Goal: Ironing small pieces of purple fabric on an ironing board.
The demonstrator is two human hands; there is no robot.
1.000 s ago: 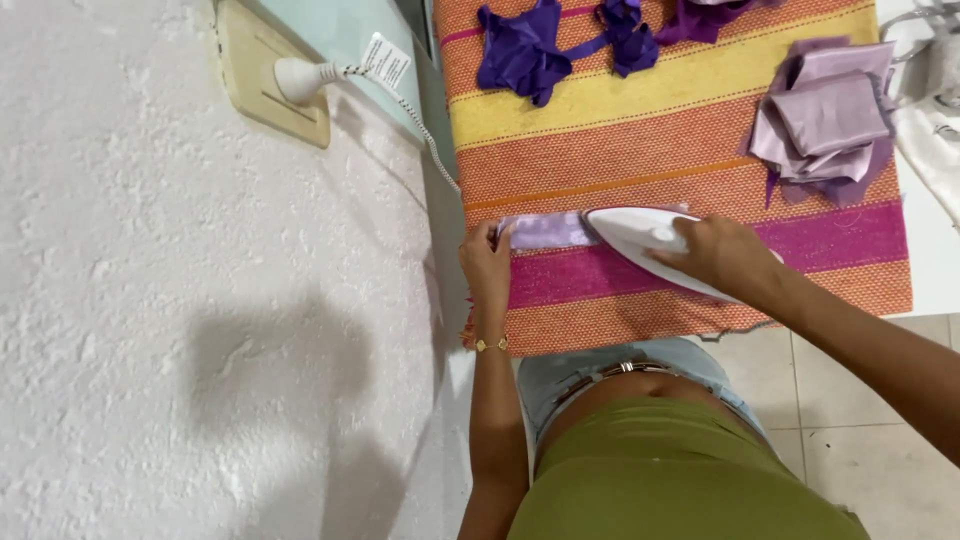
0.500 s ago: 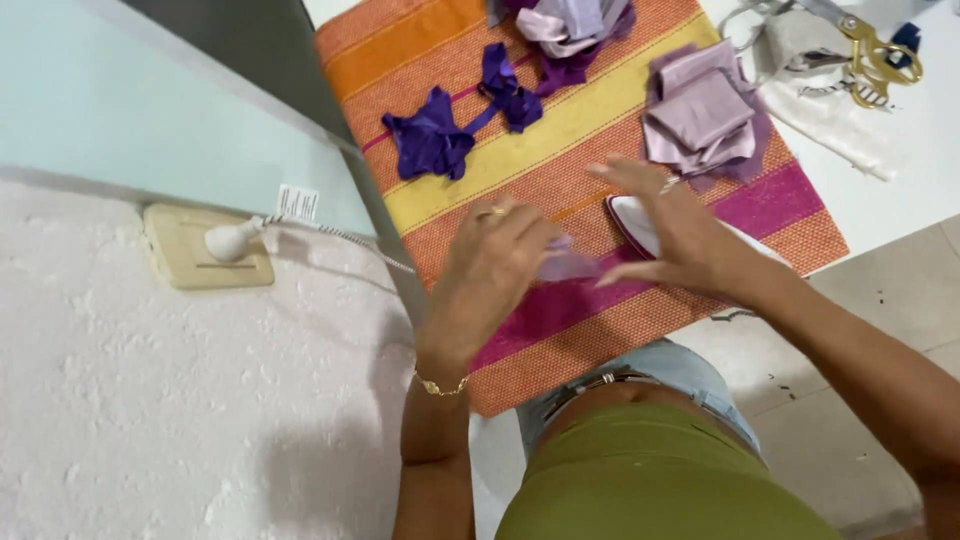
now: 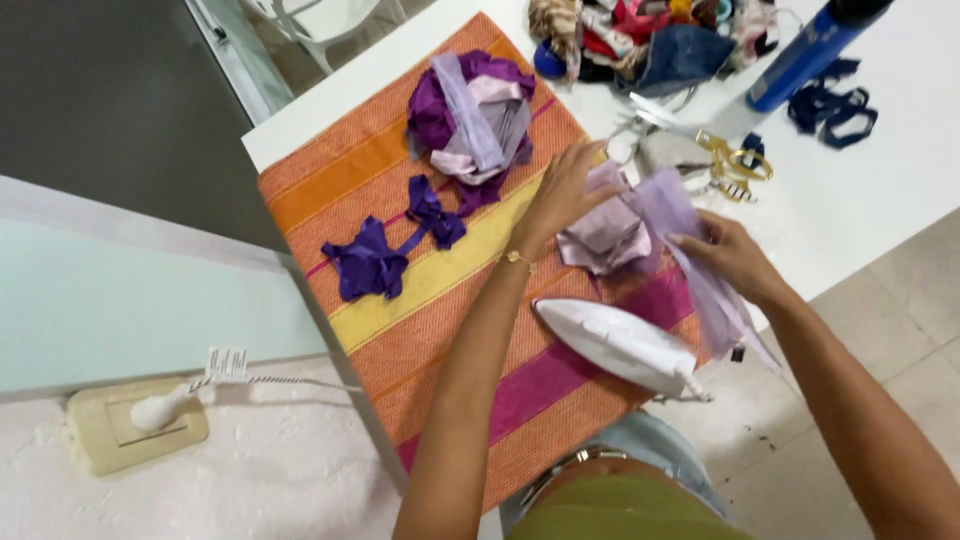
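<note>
My left hand [image 3: 566, 196] rests on a small stack of folded lilac fabric pieces [image 3: 603, 238] on the striped orange, yellow and pink cloth [image 3: 420, 330]. My right hand [image 3: 728, 255] holds a long lilac fabric strip [image 3: 690, 260] whose end hangs down past the table edge. The white iron [image 3: 620, 345] lies on the cloth just below both hands, untouched.
A heap of purple and lilac strips [image 3: 470, 115] and dark purple bows [image 3: 385, 250] lie further up the cloth. Gold-handled scissors [image 3: 720, 150], a blue spray bottle [image 3: 800, 55] and mixed fabric scraps [image 3: 650, 35] sit on the white table. A plug sits in the wall socket [image 3: 135, 425] at left.
My right hand let go of the iron and lifted the ironed lilac strip. My left hand moved up to the folded stack. The view swung towards the table's far end.
</note>
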